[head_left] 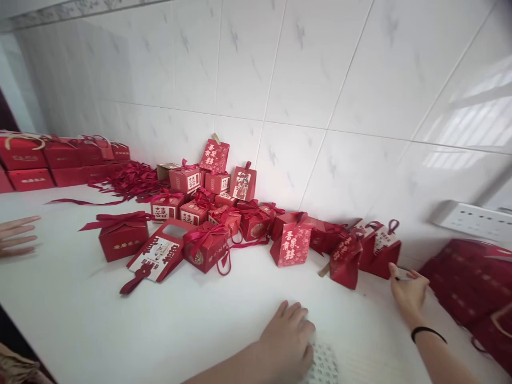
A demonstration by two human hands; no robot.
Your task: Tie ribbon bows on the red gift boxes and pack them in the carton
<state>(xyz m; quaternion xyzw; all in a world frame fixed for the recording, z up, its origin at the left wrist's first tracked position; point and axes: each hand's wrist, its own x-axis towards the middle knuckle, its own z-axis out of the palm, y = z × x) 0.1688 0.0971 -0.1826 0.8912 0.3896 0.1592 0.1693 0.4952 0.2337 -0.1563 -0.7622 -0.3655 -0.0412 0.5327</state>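
Note:
My right hand (410,293), with a black band at the wrist, is at the right end of a row of gift boxes. Its thumb meets the lower edge of a red box (388,248) with a ribbon loop on top; the fingers are spread apart with nothing visible between them. Palm down on the white table (224,325), my left hand (288,338) has its fingers loosely bent and slightly blurred. Beside its thumb lies a white patterned piece (325,365). Closest in front of it stands a red box with white characters (294,244).
Red ribbon-tied boxes (192,213) are piled against the tiled wall, with loose red ribbons (132,178) beside them. Stacked red boxes (30,160) stand far left. Another person's hand (18,236) reaches in there. Red bags (472,288) and a power strip (476,217) are at right.

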